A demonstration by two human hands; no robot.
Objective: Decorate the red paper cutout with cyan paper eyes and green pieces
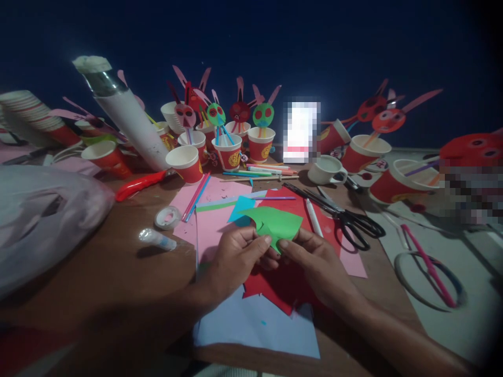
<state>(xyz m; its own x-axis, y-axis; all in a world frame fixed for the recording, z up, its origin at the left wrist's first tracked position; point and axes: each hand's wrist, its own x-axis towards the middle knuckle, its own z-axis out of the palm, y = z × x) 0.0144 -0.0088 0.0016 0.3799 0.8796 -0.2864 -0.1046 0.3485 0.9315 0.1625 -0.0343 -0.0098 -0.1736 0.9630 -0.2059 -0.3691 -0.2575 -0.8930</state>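
Note:
A piece of green paper (281, 221) is held up between both hands above the table's middle. My left hand (241, 254) pinches its lower left side, thumb on top. Its lower right side is pinched by my right hand (314, 256), and the two thumbs almost meet at the bottom corner. The paper is bent, with a curled or cut part near the left thumb. Beneath the hands lie red paper (275, 290), pink paper (212, 230) and a pale blue-white sheet (259, 330). A small blue paper piece (239, 209) rests just behind the green paper.
Black-handled scissors (353, 225) and a white marker (314, 217) lie to the right. A tape roll (167, 217) and a small clear tube (157, 239) are at left, near a plastic bag (47, 220). Behind stand red paper cups (261, 144) with paper animal faces, and a white mug (325, 170).

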